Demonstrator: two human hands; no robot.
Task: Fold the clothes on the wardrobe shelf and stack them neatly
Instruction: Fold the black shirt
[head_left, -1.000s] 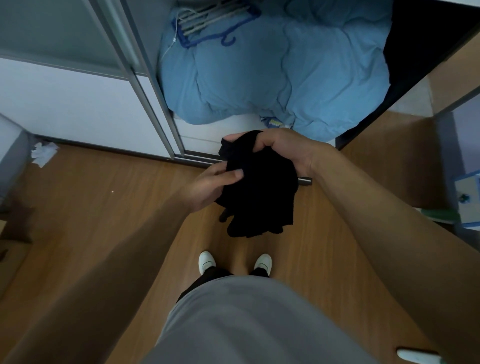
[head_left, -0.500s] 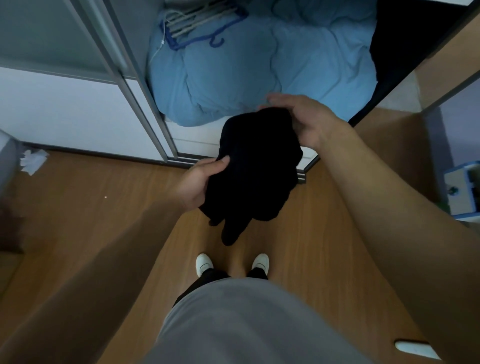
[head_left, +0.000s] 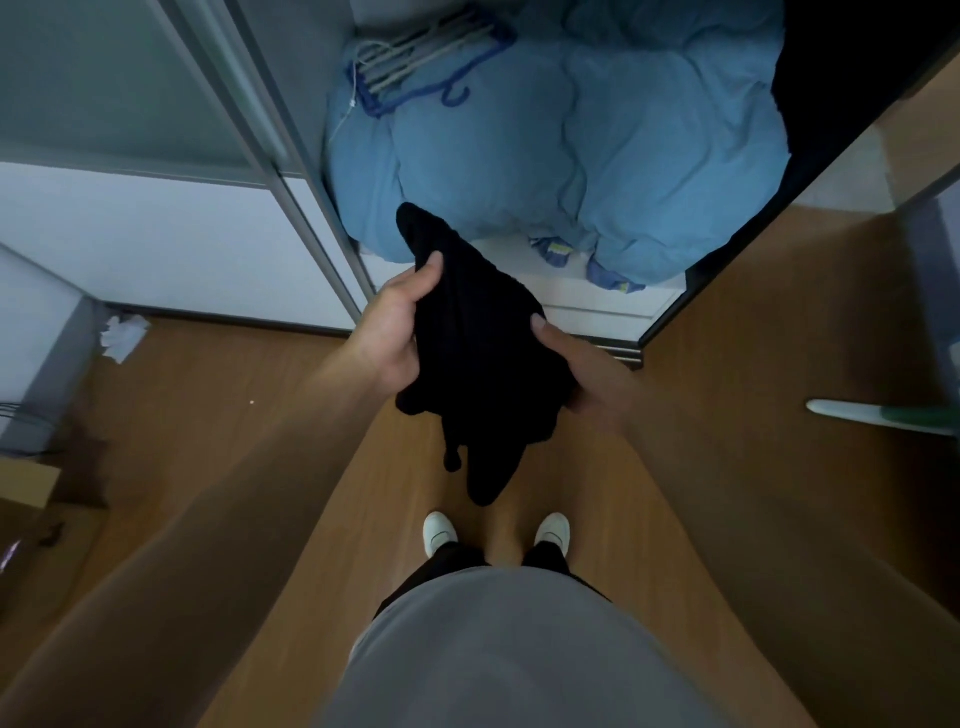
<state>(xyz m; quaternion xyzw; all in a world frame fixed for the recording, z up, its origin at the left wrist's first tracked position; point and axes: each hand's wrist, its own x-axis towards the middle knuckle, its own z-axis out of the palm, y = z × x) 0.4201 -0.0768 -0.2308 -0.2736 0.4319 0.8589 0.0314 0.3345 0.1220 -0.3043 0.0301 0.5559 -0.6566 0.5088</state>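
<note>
Black garment hangs lengthwise between left hand; right hand.

Wardrobe shelf and floor — what sat on each.

The white wardrobe shelf carried a bulky blue quilt that filled most of it and bulged over the front edge, and small blue-and-yellow fabric bits poked out beneath it at the lip. The wooden floor held a crumpled white scrap by the left wall, a cardboard box at far left, a white-and-green object at right — cut off by the frame — and the person's white shoes, side by side.
</note>
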